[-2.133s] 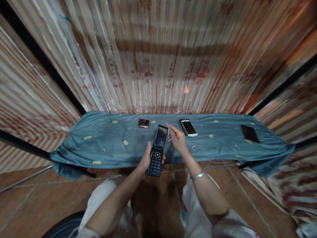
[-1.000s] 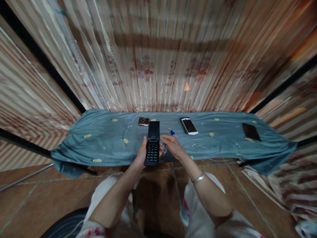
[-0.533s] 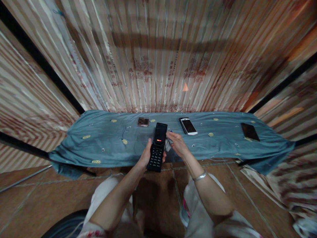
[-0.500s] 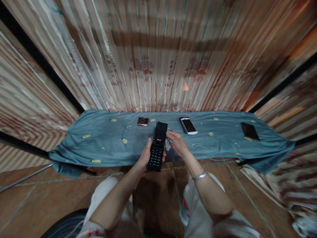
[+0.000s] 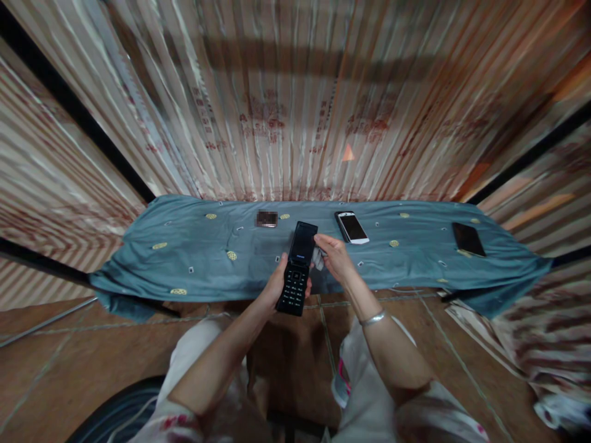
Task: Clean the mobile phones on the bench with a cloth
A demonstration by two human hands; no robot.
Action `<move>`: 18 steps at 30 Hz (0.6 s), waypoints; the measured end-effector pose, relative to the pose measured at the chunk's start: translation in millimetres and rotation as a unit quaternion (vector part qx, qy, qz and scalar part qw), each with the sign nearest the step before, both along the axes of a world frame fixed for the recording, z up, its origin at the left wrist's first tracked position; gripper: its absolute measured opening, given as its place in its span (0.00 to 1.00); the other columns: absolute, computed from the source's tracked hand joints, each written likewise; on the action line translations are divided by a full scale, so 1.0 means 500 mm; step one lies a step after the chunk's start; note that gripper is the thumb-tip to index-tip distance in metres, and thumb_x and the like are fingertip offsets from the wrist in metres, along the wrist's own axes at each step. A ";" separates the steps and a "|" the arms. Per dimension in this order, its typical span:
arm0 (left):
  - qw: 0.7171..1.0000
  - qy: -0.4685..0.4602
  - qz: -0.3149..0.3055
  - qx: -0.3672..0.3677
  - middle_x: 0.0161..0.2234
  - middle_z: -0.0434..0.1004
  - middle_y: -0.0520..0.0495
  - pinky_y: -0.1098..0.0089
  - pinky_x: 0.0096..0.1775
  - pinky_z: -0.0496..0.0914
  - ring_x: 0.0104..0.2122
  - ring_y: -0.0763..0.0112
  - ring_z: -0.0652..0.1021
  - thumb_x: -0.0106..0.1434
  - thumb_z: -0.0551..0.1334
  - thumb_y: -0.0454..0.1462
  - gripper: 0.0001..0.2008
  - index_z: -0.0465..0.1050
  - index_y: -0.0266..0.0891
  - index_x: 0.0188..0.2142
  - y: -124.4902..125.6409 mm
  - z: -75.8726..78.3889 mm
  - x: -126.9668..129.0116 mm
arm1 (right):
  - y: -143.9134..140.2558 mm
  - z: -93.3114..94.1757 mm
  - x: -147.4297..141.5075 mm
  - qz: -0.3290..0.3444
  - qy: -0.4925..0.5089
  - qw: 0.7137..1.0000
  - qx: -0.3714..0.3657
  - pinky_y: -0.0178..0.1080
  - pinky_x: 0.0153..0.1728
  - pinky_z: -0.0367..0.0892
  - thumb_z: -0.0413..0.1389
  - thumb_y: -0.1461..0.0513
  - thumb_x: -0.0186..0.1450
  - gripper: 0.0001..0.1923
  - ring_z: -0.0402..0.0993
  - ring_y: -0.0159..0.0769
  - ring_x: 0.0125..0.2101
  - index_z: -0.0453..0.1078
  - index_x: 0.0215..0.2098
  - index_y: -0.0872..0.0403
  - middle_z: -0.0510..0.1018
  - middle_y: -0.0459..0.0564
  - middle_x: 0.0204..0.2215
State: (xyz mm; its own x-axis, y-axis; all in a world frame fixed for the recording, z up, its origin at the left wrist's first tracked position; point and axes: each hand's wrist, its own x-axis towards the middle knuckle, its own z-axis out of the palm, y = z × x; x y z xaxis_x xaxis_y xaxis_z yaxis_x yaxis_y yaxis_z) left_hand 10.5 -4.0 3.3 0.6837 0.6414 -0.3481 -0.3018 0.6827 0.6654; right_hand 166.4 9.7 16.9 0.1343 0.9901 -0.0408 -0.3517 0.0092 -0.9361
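Tilted rightward since before: flip phone (image 5: 298, 269) | left hand (image 5: 276, 287) grips it | right hand (image 5: 335, 259) pinches small cloth (image 5: 318, 258) at 3 o'clock

Illumination is dim and warm, with no light source in view. A broad horizontal shadow band crosses the striped curtain wall (image 5: 295, 92). Strong wide-angle distortion bends the frame edges and corners, which appear smeared. The centre is sharper. The open black flip phone (image 5: 298, 268) shows a faint screen glow.
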 end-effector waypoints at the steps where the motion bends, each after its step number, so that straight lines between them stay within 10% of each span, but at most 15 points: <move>1: 1.000 0.002 -0.008 -0.003 0.21 0.74 0.42 0.71 0.20 0.64 0.17 0.67 0.74 0.62 0.38 0.57 0.36 0.71 0.30 0.44 -0.002 -0.002 0.001 | 0.003 -0.001 0.005 -0.013 0.000 1.000 0.001 0.29 0.18 0.63 0.65 0.51 0.48 0.16 0.69 0.27 0.19 0.71 0.26 0.53 0.76 0.42 0.21; 12: 1.000 -0.002 0.001 -0.030 0.21 0.73 0.44 0.72 0.21 0.64 0.18 0.70 0.73 0.63 0.41 0.56 0.35 0.73 0.30 0.38 -0.012 0.001 0.009 | 0.006 -0.002 0.029 -0.029 -0.033 0.999 0.027 0.29 0.11 0.52 0.64 0.51 0.50 0.16 0.59 0.23 0.12 0.70 0.25 0.53 0.69 0.39 0.13; 18: 0.999 0.001 0.023 -0.041 0.20 0.72 0.43 0.73 0.21 0.65 0.17 0.71 0.73 0.64 0.40 0.55 0.35 0.73 0.28 0.37 -0.013 0.011 0.010 | 0.004 0.000 0.032 -0.062 -0.035 0.997 0.035 0.29 0.19 0.62 0.67 0.53 0.46 0.16 0.68 0.26 0.19 0.73 0.28 0.52 0.76 0.41 0.20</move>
